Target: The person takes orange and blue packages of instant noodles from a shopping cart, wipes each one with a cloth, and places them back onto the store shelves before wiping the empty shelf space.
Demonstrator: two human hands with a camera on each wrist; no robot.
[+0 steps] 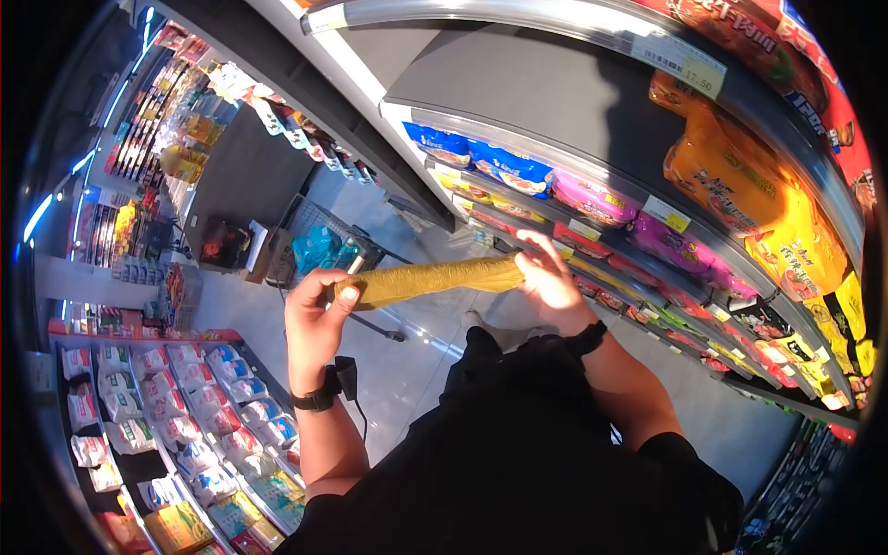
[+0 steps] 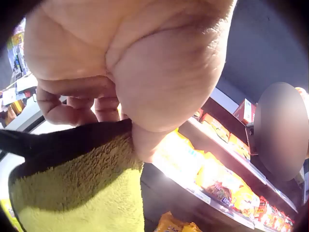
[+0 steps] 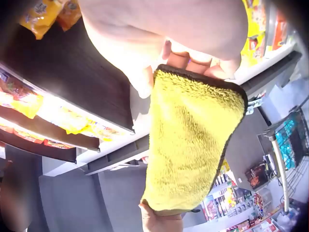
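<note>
A yellow plush cloth with a dark border is stretched between both hands in front of the body. My left hand pinches its left end between thumb and curled fingers. At the opposite end, my right hand pinches the dark edge. The right wrist view shows the broad pile face of the cloth, with the left hand at its far end. Close up in the left wrist view, the thumb presses on the cloth and a dark strap-like strip sticks out at its corner.
Shelves of bagged noodles rise on the right. A low sloped rack of wrapped packets stands at the left. Beyond the cloth is a wire cart with a turquoise bag in it. Grey tiled floor lies below.
</note>
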